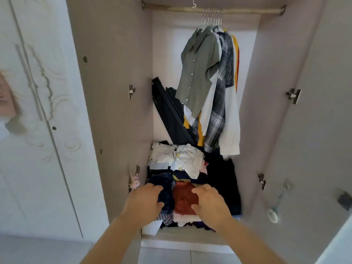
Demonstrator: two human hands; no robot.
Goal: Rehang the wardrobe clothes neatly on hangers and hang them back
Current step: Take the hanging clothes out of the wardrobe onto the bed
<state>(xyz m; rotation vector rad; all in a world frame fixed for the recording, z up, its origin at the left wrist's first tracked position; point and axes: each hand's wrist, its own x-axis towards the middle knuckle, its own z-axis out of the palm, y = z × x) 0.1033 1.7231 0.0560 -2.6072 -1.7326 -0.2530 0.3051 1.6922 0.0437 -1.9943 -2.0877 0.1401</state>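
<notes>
Both hands are seen low in the centre of the frame, reached into the open wardrobe [118, 92]. The left hand [145, 201] is laid on a navy garment [165, 184], thumb and fingers spread apart, slightly bent. The right hand [209, 202] is set against the right edge of a red garment [183, 199], thumb and forefinger likewise held wide. Whether any cloth is caught under the fingertips cannot be told.

Those two garments are found at the front of a pile [182, 162] of folded clothes on the wardrobe floor, lower centre, with white pieces stacked behind them and black cloth to the right.

Up at the top of the frame, a rail [247, 10] is run across. A cluster of hangers [212, 17] is hooked on it right of centre, and from these a green shirt [198, 71], a plaid shirt [219, 111] and a white garment [231, 121] are hung close together, with a yellow edge shown between them. A dark board [169, 111] is leaned aslant behind them. A white door [38, 130] is seen at the left.
</notes>
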